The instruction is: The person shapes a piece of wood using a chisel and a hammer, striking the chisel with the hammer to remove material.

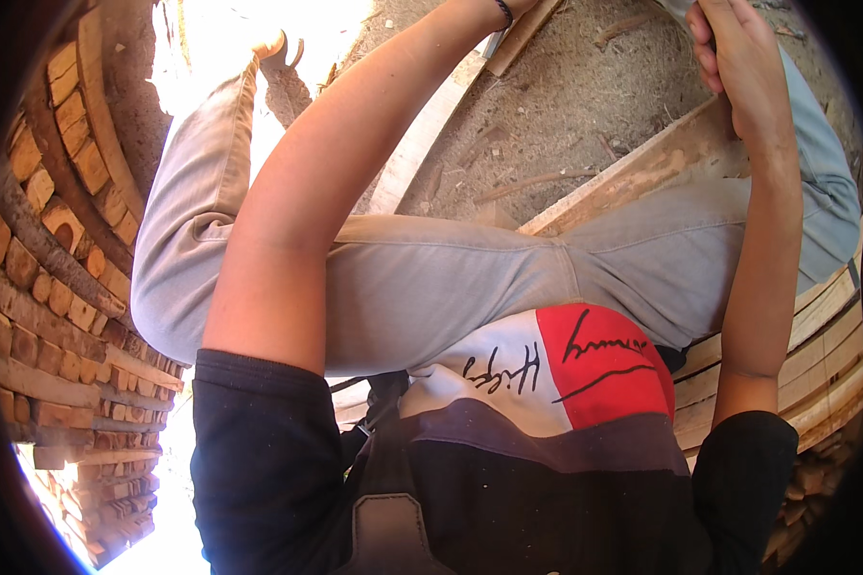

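My left arm reaches to the top edge, a dark braided band round the wrist. Only the base of my left hand (520, 6) shows; its fingers are cut off by the frame. Just below it are a brown piece of wood (524, 36) and a pale plank (430, 132) slanting down toward my legs. My right hand (746, 69) is at the upper right with its fingers curled closed. What it grips is mostly hidden; a greyish edge shows beside the fingertips. Beneath that hand, a rough wooden board (633, 171) runs diagonally from my lap.
Stacked cut wood (62, 287) rises along the left side. More long planks (786, 369) lie behind me at the right. The dirt ground (537, 125) between my legs holds sticks and chips. Bright sunlight washes out the upper left, near my left foot (270, 44).
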{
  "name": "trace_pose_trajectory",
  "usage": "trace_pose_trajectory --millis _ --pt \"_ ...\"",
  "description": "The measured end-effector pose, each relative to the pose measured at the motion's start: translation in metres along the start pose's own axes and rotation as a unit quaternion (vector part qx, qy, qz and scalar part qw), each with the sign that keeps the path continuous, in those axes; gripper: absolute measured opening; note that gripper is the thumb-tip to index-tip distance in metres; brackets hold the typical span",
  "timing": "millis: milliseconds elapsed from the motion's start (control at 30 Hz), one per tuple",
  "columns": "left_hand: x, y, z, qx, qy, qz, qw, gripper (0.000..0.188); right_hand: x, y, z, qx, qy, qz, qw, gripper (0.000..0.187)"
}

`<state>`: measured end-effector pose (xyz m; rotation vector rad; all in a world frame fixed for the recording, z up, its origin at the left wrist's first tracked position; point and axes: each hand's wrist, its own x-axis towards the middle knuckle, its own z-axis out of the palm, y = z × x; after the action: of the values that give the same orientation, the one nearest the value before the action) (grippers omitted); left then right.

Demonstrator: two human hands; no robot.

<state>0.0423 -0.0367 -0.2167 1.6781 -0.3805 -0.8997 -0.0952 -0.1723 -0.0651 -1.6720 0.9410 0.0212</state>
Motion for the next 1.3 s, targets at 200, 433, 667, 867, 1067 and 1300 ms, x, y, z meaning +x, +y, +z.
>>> trace_pose_trajectory --millis 200,433,667,867,1067,1300 --pt "0.001 0.000 -0.004 0.020 -0.010 -0.018 1.000 0.057 0.000 0.001 0.001 -0.008 0.002 -0.013 1.000 0.028" --pt "0.000 -0.006 -0.004 0.045 -0.013 0.076 0.996 0.060 -0.002 -0.001 -0.003 0.004 0.011 0.009 1.000 0.028" --pt "0.000 -0.012 -0.004 0.003 0.056 0.038 0.998 0.063 -0.007 -0.004 -0.010 -0.003 0.049 -0.021 0.999 0.027" --pt "-0.003 -0.014 -0.008 0.029 0.045 0.055 0.997 0.064 -0.007 -0.004 -0.008 0.004 0.053 -0.034 0.998 0.028" --pt "-0.003 -0.010 -0.002 -0.005 0.061 0.064 0.996 0.065 -0.005 -0.001 -0.010 0.008 0.044 -0.021 0.999 0.028" --pt "-0.003 -0.010 -0.003 0.007 0.042 0.049 0.998 0.064 -0.005 -0.006 -0.007 0.004 0.048 -0.014 0.999 0.028"
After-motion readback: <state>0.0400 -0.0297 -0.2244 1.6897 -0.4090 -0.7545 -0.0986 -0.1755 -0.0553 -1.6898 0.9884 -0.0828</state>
